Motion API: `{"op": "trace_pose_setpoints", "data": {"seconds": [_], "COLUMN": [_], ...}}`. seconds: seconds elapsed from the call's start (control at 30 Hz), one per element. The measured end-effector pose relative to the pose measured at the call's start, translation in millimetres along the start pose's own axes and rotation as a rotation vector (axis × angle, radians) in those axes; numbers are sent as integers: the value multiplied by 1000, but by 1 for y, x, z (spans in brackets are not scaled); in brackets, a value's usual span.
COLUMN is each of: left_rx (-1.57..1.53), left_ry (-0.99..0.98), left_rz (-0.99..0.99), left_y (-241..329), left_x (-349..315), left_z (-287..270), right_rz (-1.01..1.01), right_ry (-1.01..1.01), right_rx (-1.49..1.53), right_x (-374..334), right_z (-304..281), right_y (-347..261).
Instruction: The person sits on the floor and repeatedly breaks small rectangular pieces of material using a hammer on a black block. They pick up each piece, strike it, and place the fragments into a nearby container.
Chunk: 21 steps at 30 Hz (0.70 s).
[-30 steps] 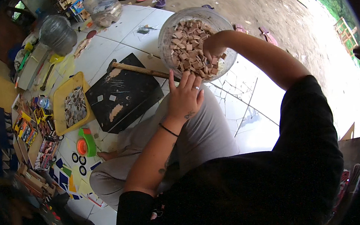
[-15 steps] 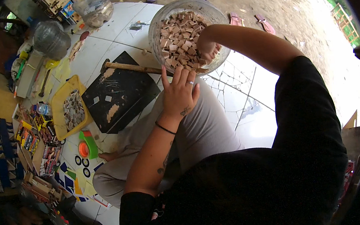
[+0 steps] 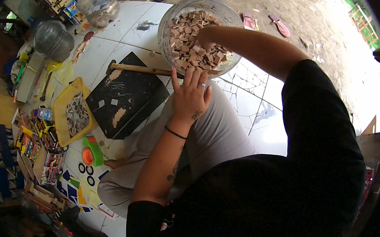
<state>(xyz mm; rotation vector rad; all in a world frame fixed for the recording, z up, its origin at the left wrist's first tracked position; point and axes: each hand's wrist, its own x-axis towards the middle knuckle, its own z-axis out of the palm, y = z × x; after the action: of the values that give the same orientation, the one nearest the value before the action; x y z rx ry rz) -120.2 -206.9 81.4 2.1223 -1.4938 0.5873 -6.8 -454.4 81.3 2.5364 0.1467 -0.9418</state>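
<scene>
A round translucent plastic basin (image 3: 164, 43) holds a heap of small brown square pieces (image 3: 190, 45), perhaps wood. My right hand (image 3: 209, 38) reaches down into the heap from the right; its fingers are hidden. With fingers spread, my left hand (image 3: 190, 92) rests against the basin's near rim, wearing a ring and a dark wristband. To its left a hammer (image 3: 142, 69) with a wooden handle lies across a black slab (image 3: 128, 97), its handle end beside the basin. Two small light squares (image 3: 114, 102) and some brown flaked patches are on the slab.
Left of the slab stands a yellow tray (image 3: 60, 110) of small greyish pieces. Near it are a green-and-orange tape dispenser (image 3: 93, 153), black wheels (image 3: 89, 170) and colourful boxes. Plastic containers (image 3: 98, 13) stand at the back left; sandals (image 3: 279, 25) lie on the dirt beyond the white tiles.
My right hand has shifted left and up over the heap, uncovering pieces at the basin's right side. The basin has moved slightly; my left hand stays at its rim.
</scene>
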Motion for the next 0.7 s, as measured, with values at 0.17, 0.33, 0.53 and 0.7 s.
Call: {"op": "trace_pose_setpoints", "data": {"seconds": [0.17,0.33,0.53,0.7], "left_rx": [-12,1,-4,-5], "left_ry": [-20,-21,-11,15], "left_rz": [-1,3,1,7], "left_y": [0,0,-1,-1], "left_x": [0,0,-1,-1], "left_z": [-4,-5,-3,0], "right_rz": [137,80,35,-36], "right_ry": [32,-51,-85,62], "right_rx": [110,188,490,1400], "right_x": [-16,-32,-34,-51], "right_z": [-6,-5,-2,-7], "right_y": [-30,-20,-7,-3]}}
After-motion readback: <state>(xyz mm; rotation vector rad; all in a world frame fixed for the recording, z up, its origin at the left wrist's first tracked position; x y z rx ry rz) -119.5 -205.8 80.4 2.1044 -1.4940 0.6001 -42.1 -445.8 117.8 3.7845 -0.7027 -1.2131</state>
